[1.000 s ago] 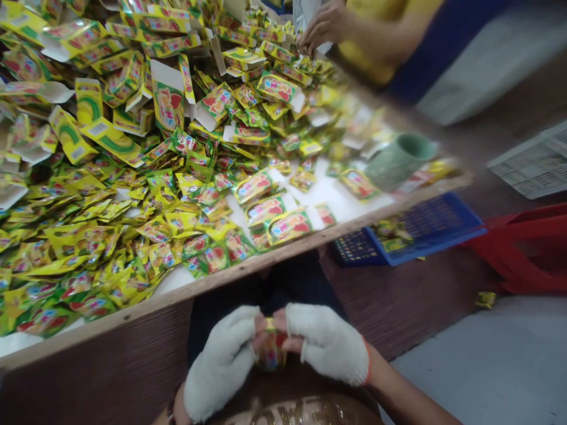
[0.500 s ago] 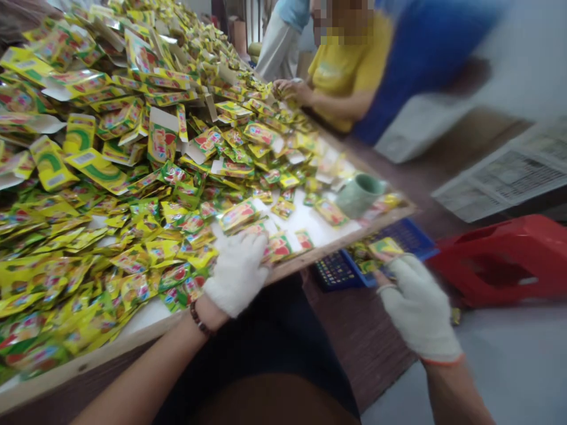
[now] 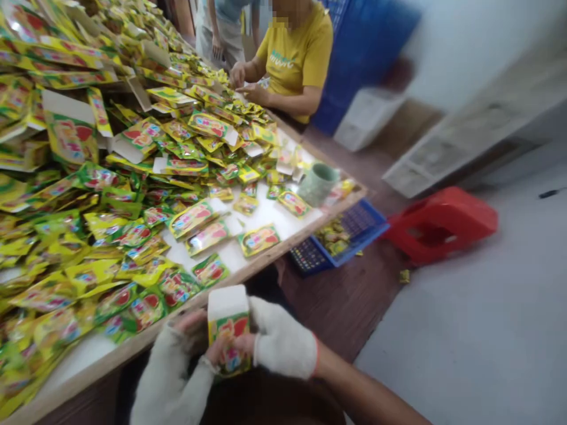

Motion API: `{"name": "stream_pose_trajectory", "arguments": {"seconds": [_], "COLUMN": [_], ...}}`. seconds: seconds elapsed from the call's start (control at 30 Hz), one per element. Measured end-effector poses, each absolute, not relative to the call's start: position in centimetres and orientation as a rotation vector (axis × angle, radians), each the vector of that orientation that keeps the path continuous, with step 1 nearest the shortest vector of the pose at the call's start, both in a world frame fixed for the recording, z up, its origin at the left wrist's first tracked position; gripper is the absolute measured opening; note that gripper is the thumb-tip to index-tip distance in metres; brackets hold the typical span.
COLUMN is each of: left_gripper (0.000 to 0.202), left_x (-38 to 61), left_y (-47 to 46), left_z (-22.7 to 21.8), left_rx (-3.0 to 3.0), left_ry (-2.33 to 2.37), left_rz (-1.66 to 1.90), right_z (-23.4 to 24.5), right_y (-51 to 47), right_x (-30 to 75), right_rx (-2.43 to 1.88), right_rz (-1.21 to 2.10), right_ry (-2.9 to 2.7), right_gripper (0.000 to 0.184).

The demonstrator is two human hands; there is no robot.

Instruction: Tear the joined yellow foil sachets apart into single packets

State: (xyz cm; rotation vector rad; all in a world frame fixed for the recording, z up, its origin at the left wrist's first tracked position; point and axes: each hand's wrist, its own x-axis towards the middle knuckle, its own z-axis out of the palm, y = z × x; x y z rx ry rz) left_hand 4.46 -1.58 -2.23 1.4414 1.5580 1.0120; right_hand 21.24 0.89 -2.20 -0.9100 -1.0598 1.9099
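Biggest thing here is the wood-edged table (image 3: 261,263), running from about 8 o'clock up to 1, clock centred on my hands. Most of it's buried under a heap of fruit-print boxes (image 3: 73,139) at 11 o'clock, with loose sachets (image 3: 88,277) spread at 10. Between 12 and 1 there's someone in a yellow tee (image 3: 292,65), both hands at the far table edge. Red plastic stool (image 3: 472,215) on the floor at 2 o'clock, kinda blurry, and a blue basket (image 3: 363,243) on this side of it with some packets inside. Green cup (image 3: 310,192) stands near the table's corner at 1. My left hand (image 3: 177,360), white glove with bare fingertips, is half curled around the left side of a carton (image 3: 228,324), thumb on the front. My right hand (image 3: 281,339) pinches the other side, thumb across the print; fingers behind are hidden. Carton's just off the table edge, blank white panel up top.
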Motion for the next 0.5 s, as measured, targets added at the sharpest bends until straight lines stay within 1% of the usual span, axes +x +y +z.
{"name": "stream_pose_trajectory", "arguments": {"seconds": [0.1, 0.17, 0.27, 0.37, 0.43, 0.5], "left_gripper": [0.039, 0.042, 0.037, 0.022, 0.019, 0.021], "left_x": [4.9, 5.0, 4.5, 3.6, 3.4, 3.6], "left_y": [-3.5, -4.4, -5.0, -4.9, -4.4, -3.8], "left_z": [-3.8, -4.7, -5.4, -5.1, -4.7, -4.4], "left_rx": [1.002, 0.871, 0.92, 1.144, 1.207, 1.086], "left_ry": [1.336, 1.325, 1.38, 1.386, 1.371, 1.336], "left_rz": [0.96, 0.958, 0.877, 0.75, 0.733, 0.793], "right_z": [-4.5, -5.9, -6.7, -6.0, -5.2, -4.6], "right_y": [-1.1, -2.3, -3.3, -3.2, -2.6, -2.0], "right_x": [21.5, 21.6, 21.7, 22.1, 22.4, 22.7], "right_rx": [-0.98, -1.077, -1.17, -1.19, -1.209, -1.237], "right_rz": [1.792, 1.711, 1.716, 1.77, 1.747, 1.698], "right_ry": [-0.916, -0.874, -0.957, -1.082, -1.233, -1.316], "right_gripper": [0.058, 0.049, 0.03, 0.024, 0.018, 0.018]}}
